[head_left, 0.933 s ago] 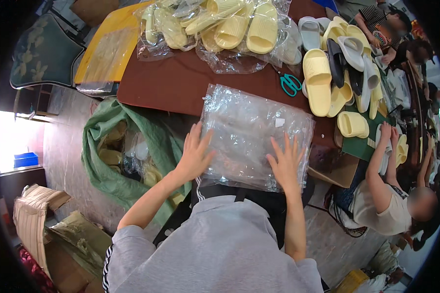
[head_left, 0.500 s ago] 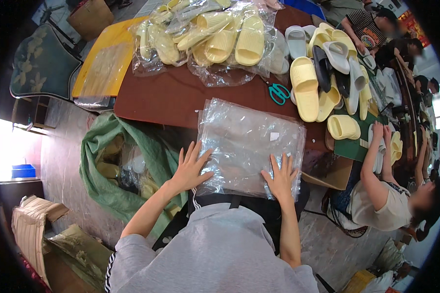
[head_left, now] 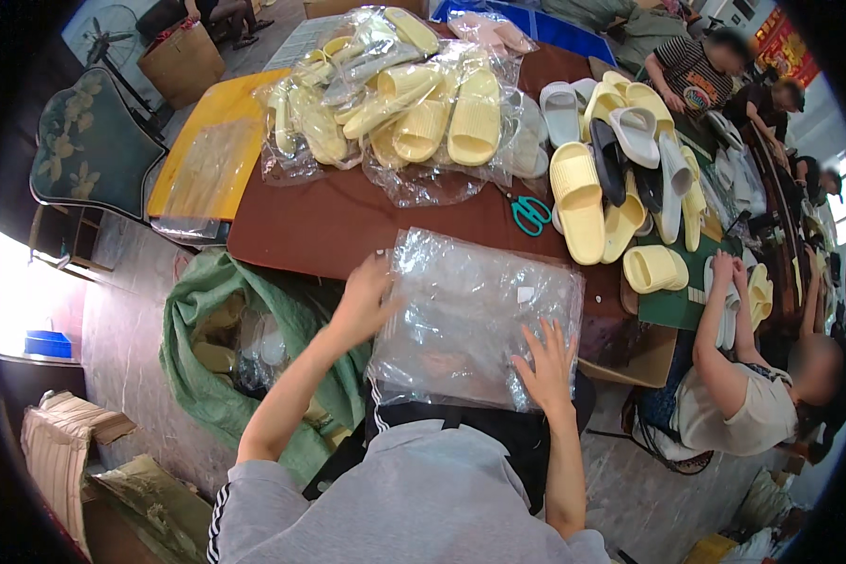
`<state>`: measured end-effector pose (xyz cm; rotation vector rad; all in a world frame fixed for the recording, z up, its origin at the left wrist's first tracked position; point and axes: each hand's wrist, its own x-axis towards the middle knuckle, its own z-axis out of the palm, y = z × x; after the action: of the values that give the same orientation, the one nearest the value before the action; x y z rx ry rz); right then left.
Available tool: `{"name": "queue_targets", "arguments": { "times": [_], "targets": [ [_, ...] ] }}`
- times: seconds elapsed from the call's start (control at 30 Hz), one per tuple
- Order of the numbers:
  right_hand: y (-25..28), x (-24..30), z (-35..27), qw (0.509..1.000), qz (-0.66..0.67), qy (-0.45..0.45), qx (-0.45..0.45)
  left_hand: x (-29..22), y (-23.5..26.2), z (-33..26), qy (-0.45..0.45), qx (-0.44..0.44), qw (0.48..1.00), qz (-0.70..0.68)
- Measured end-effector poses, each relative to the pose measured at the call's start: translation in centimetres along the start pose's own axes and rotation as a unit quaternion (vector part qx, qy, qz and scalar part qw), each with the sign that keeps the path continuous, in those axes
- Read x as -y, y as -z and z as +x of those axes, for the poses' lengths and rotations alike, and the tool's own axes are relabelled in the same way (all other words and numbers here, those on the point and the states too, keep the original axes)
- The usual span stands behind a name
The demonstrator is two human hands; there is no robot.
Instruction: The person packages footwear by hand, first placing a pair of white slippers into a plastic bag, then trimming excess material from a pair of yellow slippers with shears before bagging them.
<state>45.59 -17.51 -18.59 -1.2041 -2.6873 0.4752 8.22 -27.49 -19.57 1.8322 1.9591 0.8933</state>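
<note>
The clear plastic bags [head_left: 461, 320] lie in a loose stack at the near edge of the brown tabletop [head_left: 301, 221], their lower part reaching over the person's lap. The right hand [head_left: 544, 365] is spread on the stack near its right edge, fingers apart, its grip open and holding nothing. The left hand [head_left: 362, 293] is at the upper left edge of the bags; it is blurred, so I cannot tell whether its grip has closed on anything.

The overhang looks like the main risk: if the right hand lifted, the slick sheets might slide off toward the lap. Thin film also tends to cling, so a pull at one corner could bring several bags along or skew the pile.

Just beyond the bags lie teal-handled scissors [head_left: 531, 215], which could snag the film if the stack were pushed outward. Farther off, bagged slippers [head_left: 418, 113] crowd the far side, and loose slippers [head_left: 577, 202] block the right. A green sack [head_left: 296, 320] gapes below the left forearm, where a dropped bag could land.
</note>
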Motion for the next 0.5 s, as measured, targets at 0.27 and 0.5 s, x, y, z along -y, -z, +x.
{"name": "queue_targets", "arguments": {
  "times": [0.27,0.5],
  "targets": [
    [-3.5,-1.8,-1.2,0.997,0.06,-0.045,0.018,5.2,6.6,17.8,0.116,-0.384,0.907,0.123],
    [-4.1,-2.3,-1.3,0.997,0.063,-0.046,-0.002,2.4,11.5,21.1,0.106,-0.23,0.967,-0.008]
  ]
}}
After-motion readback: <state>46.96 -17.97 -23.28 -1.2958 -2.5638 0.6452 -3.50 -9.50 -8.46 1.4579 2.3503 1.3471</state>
